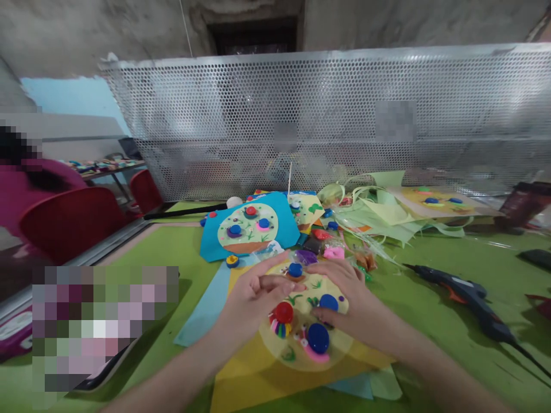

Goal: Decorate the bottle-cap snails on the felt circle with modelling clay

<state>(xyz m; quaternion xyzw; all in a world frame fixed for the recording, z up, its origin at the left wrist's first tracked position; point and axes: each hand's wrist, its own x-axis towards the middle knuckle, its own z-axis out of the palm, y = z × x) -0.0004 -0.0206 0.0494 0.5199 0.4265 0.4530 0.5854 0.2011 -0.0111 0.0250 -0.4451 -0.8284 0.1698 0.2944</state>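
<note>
A yellow sheet (241,373) lies in front of me, bearing a pale round card (310,364). On the card are blue bottle caps (318,338), a red cap (284,313) with rainbow strips under it, pink modelling clay (316,355) and small green grass shapes. My left hand (258,292) is over the card's left side, index finger stretched out and the other fingers partly bent. Its thumb points to the card's middle. My right hand (348,292) rests at the card's right side, fingers and thumb apart, the thumb beside a blue cap (329,304). Neither hand visibly holds anything.
A blue card with caps (284,221) lies behind. Clay packets (305,256) and pale green paper scraps (379,218) sit behind the hands. A glue gun (469,298) is at right, a blurred-out device (103,332) at left. A perforated metal screen (344,86) stands behind. A person sits far left.
</note>
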